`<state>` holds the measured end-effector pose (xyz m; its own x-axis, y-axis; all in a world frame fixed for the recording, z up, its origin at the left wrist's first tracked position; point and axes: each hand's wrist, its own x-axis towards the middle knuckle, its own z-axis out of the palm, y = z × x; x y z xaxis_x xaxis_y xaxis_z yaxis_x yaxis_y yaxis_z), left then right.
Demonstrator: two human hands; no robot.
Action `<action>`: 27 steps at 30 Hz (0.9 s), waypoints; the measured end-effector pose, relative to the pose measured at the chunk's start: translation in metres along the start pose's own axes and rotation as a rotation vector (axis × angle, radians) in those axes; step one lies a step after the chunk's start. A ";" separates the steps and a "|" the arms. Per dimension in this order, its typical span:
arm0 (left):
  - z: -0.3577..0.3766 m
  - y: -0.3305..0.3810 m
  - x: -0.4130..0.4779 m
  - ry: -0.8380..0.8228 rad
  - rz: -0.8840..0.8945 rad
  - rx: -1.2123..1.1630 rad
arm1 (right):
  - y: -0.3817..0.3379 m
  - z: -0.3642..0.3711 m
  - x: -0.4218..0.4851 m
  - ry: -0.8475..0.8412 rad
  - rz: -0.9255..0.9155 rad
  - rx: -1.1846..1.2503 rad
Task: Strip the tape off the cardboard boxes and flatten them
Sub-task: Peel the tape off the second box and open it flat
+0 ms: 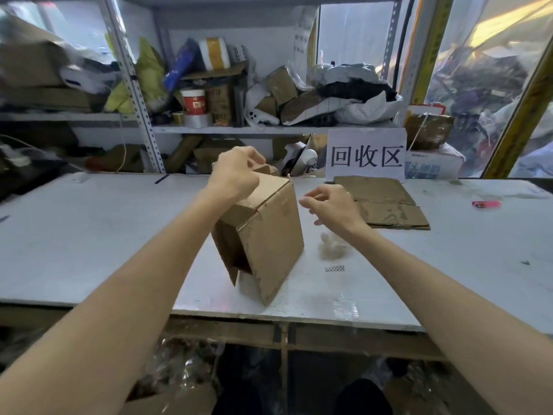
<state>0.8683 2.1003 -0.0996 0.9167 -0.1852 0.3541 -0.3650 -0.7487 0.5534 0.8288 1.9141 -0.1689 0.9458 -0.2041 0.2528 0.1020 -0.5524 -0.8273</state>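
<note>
Left grip (236,172) clenched, right grip (329,208) loosely curled.

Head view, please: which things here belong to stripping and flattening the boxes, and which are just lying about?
Job: cardboard box, gripped by the left hand; right hand; flattened cardboard; crumpled tape.
Lying about: pink object; paper sign; red cup; tape roll.

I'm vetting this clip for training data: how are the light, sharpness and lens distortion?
Head view: soft, even light on the table, only a faint shadow beside the cardboard box; the shelf post leans and bows from the wide lens; the left hand and shelf clutter look slightly blurred; daylight washes out the plastic sheet at upper right.
</note>
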 end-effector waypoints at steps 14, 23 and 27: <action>0.009 -0.069 -0.053 -0.005 -0.309 -0.221 | -0.062 0.060 -0.008 -0.080 -0.088 -0.248; -0.025 -0.043 -0.046 0.200 0.113 -0.357 | -0.091 0.048 -0.004 -0.066 -0.039 -0.399; -0.032 -0.025 -0.044 0.146 0.228 -0.299 | -0.096 0.062 -0.010 0.037 0.027 -0.423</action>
<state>0.8319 2.1474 -0.1054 0.7821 -0.2168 0.5842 -0.6070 -0.4768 0.6358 0.8292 2.0193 -0.1236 0.9339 -0.2476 0.2579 -0.0657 -0.8279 -0.5569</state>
